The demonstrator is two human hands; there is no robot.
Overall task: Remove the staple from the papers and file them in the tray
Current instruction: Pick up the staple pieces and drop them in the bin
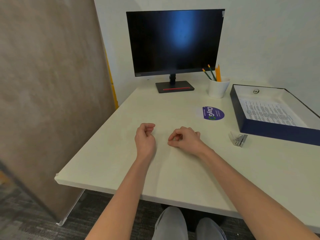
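Note:
Printed papers [270, 113] lie inside a dark blue tray [277, 132] at the right side of the white desk [121, 153]. A clear and metal staple remover [238, 139] sits on the desk just in front of the tray's near left corner. My left hand [145, 137] rests on the desk near the middle, fingers curled loosely with nothing in them. My right hand [186, 138] lies beside it, fingers curled and thumb touching fingertips, holding nothing that I can see. Both hands are well left of the staple remover and tray.
A dark monitor [174, 42] stands at the back of the desk. A white cup with pencils [218, 87] is to its right. A purple round sticker [213, 113] is on the desk. A brown partition [43, 84] stands left. My knees show below the desk's front edge.

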